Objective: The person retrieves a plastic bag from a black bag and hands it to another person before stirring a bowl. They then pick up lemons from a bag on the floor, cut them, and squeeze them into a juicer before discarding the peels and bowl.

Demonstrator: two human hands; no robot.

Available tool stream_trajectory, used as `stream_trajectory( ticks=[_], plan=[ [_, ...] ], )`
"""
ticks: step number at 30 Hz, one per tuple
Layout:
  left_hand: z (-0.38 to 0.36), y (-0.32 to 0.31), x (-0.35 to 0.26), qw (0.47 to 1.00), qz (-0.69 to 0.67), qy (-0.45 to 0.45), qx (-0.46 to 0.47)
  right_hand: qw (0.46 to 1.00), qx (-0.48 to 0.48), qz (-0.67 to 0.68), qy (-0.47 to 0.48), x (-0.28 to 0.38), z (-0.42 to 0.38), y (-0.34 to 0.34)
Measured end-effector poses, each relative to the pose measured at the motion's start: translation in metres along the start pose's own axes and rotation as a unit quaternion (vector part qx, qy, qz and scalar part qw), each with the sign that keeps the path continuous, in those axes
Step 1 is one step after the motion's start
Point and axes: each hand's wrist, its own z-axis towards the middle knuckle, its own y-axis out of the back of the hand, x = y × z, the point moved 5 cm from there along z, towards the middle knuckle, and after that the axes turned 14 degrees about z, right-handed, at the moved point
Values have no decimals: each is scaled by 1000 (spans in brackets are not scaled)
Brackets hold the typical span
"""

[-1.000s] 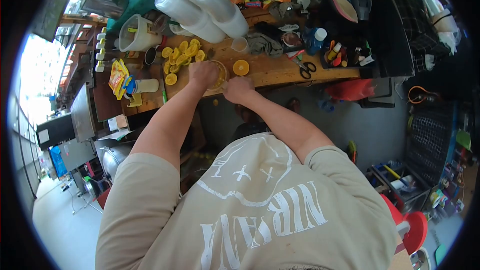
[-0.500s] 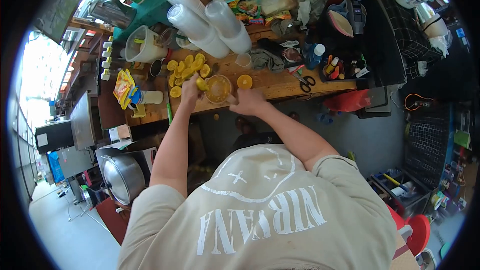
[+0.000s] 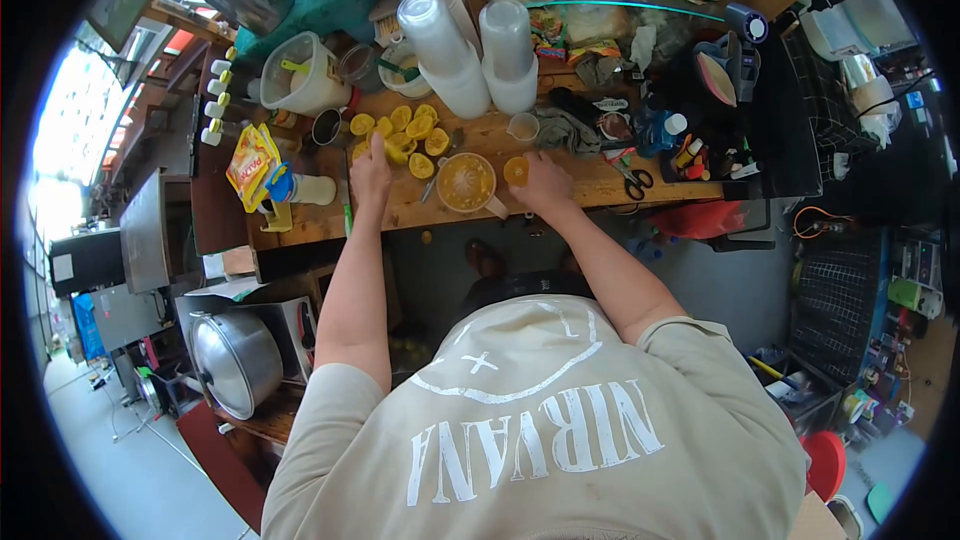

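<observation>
A juicer (image 3: pixel 466 186) with a ribbed cone and orange juice and pulp in its bowl stands near the front edge of the wooden table, its handle pointing toward me. To its right, my right hand (image 3: pixel 547 186) has its fingers around an orange half (image 3: pixel 516 171), cut face up. My left hand (image 3: pixel 370 180) is at the left edge of a heap of squeezed orange halves (image 3: pixel 421 128), fingers stretched forward; no peel shows in its grip. A knife (image 3: pixel 428 189) lies between the heap and the juicer.
Stacks of plastic cups (image 3: pixel 510 60) stand behind the heap. A white tub (image 3: pixel 298 80), a dark cup (image 3: pixel 328 127) and a yellow packet (image 3: pixel 254 168) are at the left. Black scissors (image 3: pixel 637 183), a grey cloth (image 3: pixel 566 132) and a small clear cup (image 3: pixel 523 127) lie right.
My left hand has moved left from the juicer to the heap, and the squeezed half it held has left its grip. My right hand has gone from the juicer's handle to the orange half.
</observation>
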Motion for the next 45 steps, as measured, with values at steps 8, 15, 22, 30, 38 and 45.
stream_trajectory(
  ticks=[8, 15, 22, 30, 38, 45],
  plan=[
    [-99, 30, -85, 961, 74, -268, 12, 991, -87, 89, 44, 3, -15, 25],
    [-164, 26, -128, 905, -106, -397, 111, 781, 223, 579, -73, 60, -43, 6],
    [-144, 24, -107, 946, 32, -320, 26, 954, -13, 288, 80, 52, -39, 10],
    [-145, -17, -118, 880, 351, -317, 46, 989, 49, 69, 125, 35, -39, -37],
    [-134, -35, -126, 822, 413, -389, 49, 984, 64, 73, 148, 34, -37, -40],
    [-125, -46, -139, 761, 495, -418, 44, 981, 57, 83, 166, 35, -41, -36]
  ],
)
